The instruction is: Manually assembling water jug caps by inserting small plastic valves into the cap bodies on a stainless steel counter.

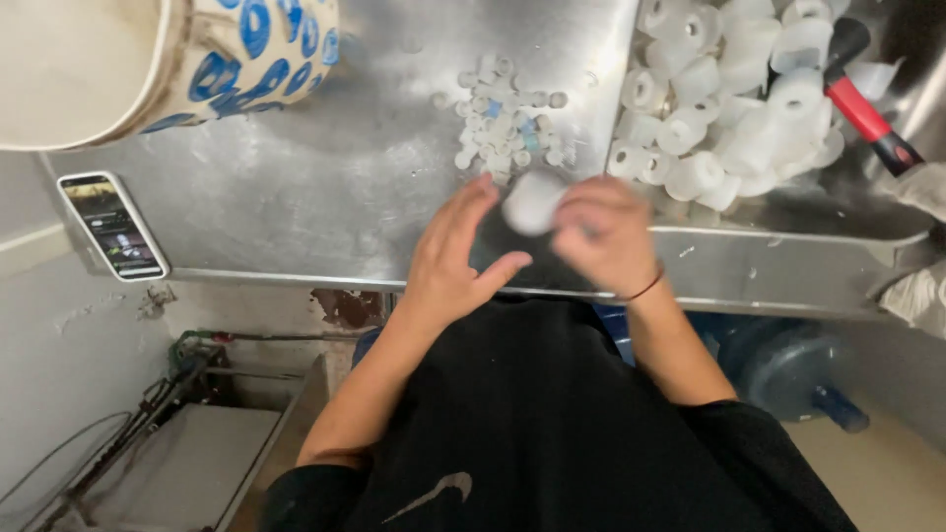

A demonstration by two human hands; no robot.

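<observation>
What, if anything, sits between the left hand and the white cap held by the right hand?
Nothing visible. The left hand is open right beside the blurred white cap that the right hand grips, over the bare metal table.

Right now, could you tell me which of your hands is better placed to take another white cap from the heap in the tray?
The right hand, probably. It holds the white cap next to the tray's heap of white caps, while the left hand sits farther away, over bare steel.

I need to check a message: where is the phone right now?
In the head view the phone lies at the far left of the steel counter, below the blue-patterned bucket, well left of both hands.
</observation>
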